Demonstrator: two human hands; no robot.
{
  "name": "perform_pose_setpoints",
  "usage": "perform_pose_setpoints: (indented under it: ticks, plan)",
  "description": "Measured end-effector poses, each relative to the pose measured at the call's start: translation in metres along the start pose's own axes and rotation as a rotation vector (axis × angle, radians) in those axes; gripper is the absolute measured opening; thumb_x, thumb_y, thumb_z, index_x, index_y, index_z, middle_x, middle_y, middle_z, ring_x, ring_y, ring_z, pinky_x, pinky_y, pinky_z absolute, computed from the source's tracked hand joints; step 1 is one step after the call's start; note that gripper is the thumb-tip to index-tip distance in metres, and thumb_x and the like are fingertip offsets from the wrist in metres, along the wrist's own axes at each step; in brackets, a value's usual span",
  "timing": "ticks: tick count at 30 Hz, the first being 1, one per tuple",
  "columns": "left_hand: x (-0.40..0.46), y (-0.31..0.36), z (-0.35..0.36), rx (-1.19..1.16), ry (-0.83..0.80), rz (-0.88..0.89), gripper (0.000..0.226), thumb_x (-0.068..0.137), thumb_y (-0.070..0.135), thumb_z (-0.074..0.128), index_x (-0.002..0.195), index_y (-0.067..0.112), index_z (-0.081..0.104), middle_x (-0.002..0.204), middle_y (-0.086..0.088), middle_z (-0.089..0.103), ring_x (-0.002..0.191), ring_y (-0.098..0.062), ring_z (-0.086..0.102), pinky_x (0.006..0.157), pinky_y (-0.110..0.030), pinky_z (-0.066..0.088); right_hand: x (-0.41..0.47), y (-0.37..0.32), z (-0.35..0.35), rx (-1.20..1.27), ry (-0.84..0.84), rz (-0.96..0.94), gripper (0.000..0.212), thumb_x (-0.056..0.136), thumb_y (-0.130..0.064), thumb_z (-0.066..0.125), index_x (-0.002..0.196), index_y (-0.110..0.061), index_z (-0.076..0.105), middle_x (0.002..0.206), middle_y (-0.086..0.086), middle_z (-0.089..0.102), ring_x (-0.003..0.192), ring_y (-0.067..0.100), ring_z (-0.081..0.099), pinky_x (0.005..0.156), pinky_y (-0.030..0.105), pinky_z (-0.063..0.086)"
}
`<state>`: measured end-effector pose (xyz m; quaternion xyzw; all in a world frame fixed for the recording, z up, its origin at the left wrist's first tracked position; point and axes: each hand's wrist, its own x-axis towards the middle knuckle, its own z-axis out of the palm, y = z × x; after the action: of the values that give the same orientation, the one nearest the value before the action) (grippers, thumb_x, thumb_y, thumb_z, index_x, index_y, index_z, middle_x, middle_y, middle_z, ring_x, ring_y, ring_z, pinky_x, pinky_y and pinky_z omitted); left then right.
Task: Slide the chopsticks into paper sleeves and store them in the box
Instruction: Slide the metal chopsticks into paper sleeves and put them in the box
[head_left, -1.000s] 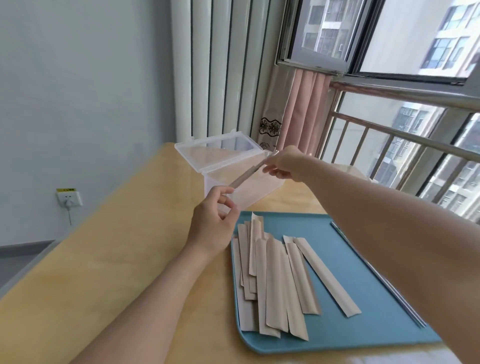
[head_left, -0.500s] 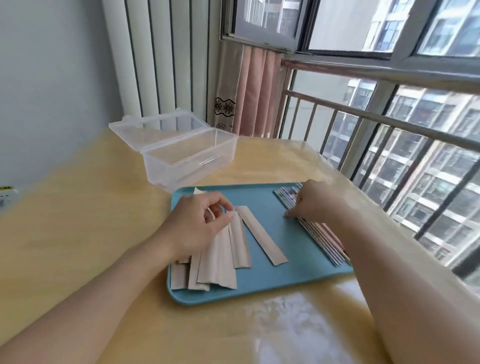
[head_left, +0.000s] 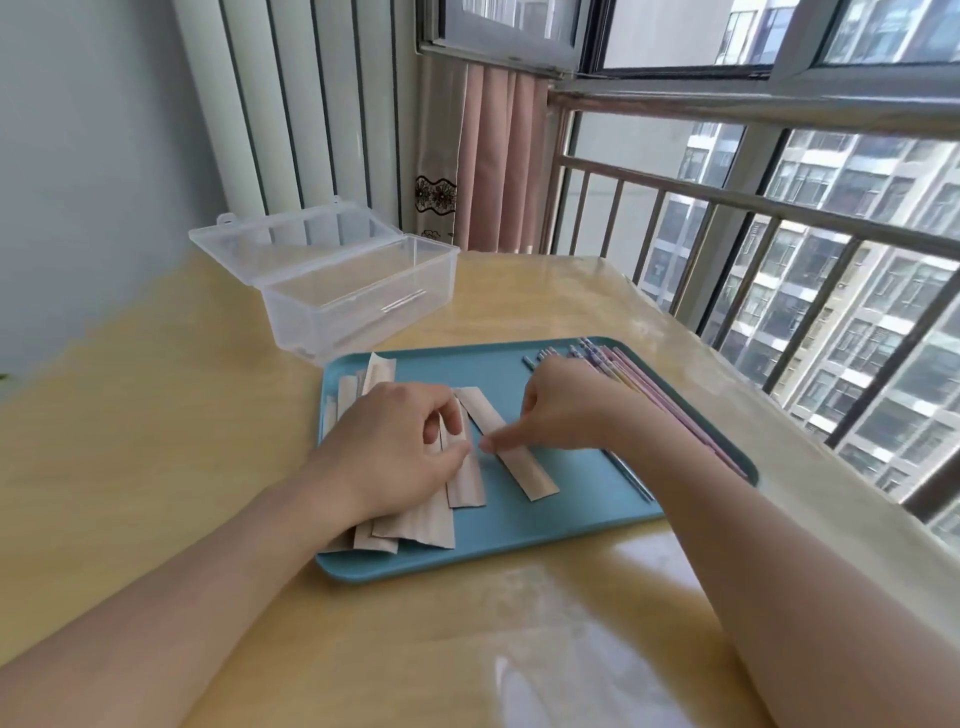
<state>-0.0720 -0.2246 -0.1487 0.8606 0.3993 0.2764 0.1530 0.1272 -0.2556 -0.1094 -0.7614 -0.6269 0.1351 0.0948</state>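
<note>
A blue tray (head_left: 519, 540) lies on the table. Several brown paper sleeves (head_left: 415, 525) are piled on its left side. My left hand (head_left: 395, 447) rests on that pile, its curled fingers and thumb pinching one sleeve. A single sleeve (head_left: 524, 467) lies apart in the tray's middle. My right hand (head_left: 561, 410) reaches across it, fingertips pinched at its left edge, close to my left thumb. Several pastel chopsticks (head_left: 675, 410) lie along the tray's right side, partly hidden by my right wrist. The clear plastic box (head_left: 363, 291) stands behind the tray, lid open, with a sleeved chopstick inside.
The yellow wooden table (head_left: 156, 467) has a glossy cover. A metal window railing (head_left: 779, 208) runs along its right edge. A white radiator (head_left: 311, 104) and a pink curtain (head_left: 498, 156) stand behind the box.
My right hand left the box, went to the chopsticks, then moved left onto the single sleeve. My left hand dropped onto the sleeve pile. The view swung right and down.
</note>
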Motion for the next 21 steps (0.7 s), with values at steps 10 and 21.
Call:
perform_pose_setpoints:
  ticks: [10, 21]
  plan:
    - [0.006, -0.006, -0.003, -0.255, 0.161, -0.058, 0.007, 0.086, 0.032, 0.071, 0.082, 0.029, 0.067, 0.065, 0.011, 0.057, 0.055, -0.007, 0.047, 0.060, -0.025, 0.045, -0.002, 0.000, 0.001, 0.046, -0.043, 0.020, 0.043, 0.088, -0.030, 0.069, 0.056, -0.003, 0.061, 0.047, 0.008, 0.062, 0.034, 0.014, 0.051, 0.044, 0.019, 0.043]
    - [0.005, -0.011, 0.002, -0.066, 0.041, 0.029, 0.018, 0.082, 0.040, 0.076, 0.094, 0.029, 0.068, 0.082, 0.012, 0.059, 0.074, -0.001, 0.050, 0.068, -0.016, 0.037, -0.003, -0.011, 0.000, -0.018, -0.139, 0.034, 0.038, 0.074, -0.036, 0.085, 0.085, -0.005, 0.066, 0.071, 0.012, 0.068, 0.056, 0.024, 0.056, 0.056, 0.032, 0.048]
